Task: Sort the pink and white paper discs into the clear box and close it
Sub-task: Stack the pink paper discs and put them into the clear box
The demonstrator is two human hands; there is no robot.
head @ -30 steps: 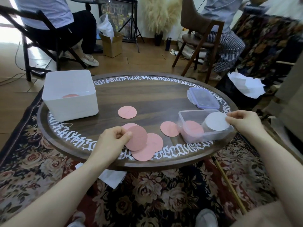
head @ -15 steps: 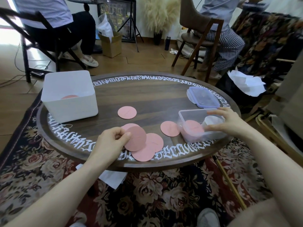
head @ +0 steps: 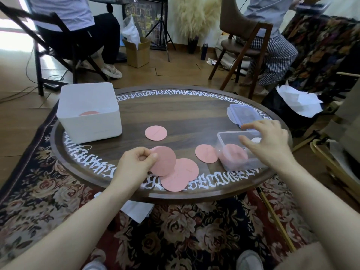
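My left hand point(head: 136, 164) pinches a pink disc point(head: 164, 163) by its left edge, just above two overlapping pink discs point(head: 180, 177) near the table's front rim. Two more pink discs lie flat: one mid-table point(head: 155, 133), one point(head: 206, 153) against the clear box point(head: 227, 140). Inside the box sit a pink disc point(head: 232, 153) and a white disc point(head: 256, 140). My right hand point(head: 266, 143) hovers over the box's right half with fingers spread and holds nothing. The clear lid point(head: 243, 114) lies behind the box.
A white bin point(head: 89, 121) with a pink disc point(head: 89, 113) inside stands at the table's point(head: 185, 114) left. White paper lies on the rug under the front edge. Two seated people and chairs are behind the table; a paper-lined black bag point(head: 298, 100) stands right.
My right hand carried the white disc down into the clear box, let it go, and now hovers open above it. My left hand still holds its pink disc in the same place.
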